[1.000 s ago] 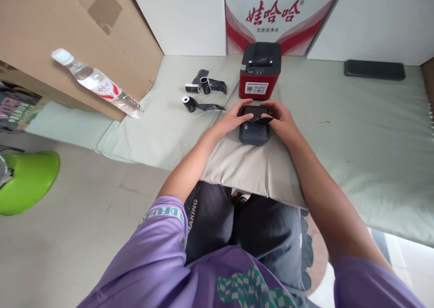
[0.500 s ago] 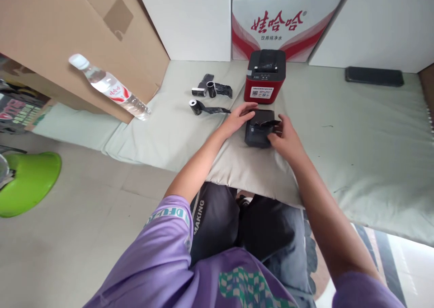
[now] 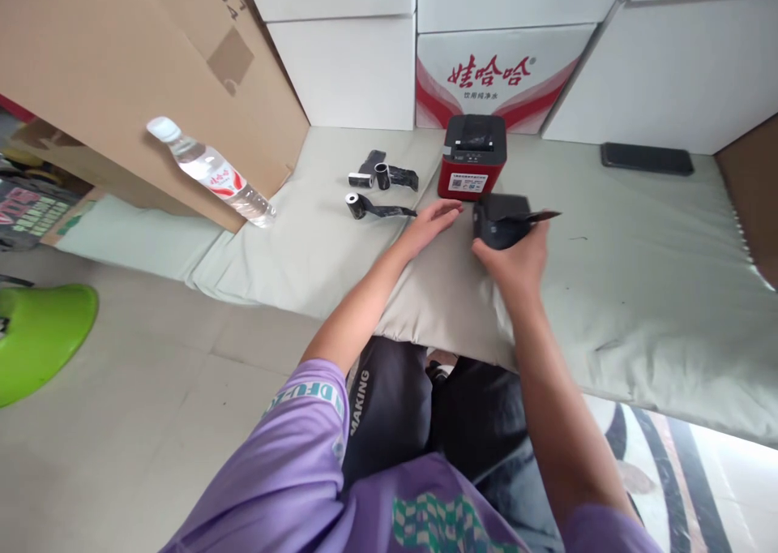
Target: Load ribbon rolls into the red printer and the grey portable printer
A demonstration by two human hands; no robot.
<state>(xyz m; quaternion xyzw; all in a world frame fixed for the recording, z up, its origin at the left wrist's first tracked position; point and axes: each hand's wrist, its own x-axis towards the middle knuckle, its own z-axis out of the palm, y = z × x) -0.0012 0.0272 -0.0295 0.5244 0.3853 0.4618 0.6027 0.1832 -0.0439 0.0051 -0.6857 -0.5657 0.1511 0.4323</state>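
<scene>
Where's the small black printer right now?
In the head view the small black printer sits right of centre on the grey cushion, held by the right hand, just in front of the red printer.

Both bare forearms reach forward from purple short sleeves. The left hand (image 3: pixel 433 217) lies open and flat, palm down, fingers stretched together and pointing away from the body. The right hand (image 3: pixel 515 259), set just to its right and slightly nearer the body, has its fingers curled in a grip, the wrist straight
</scene>
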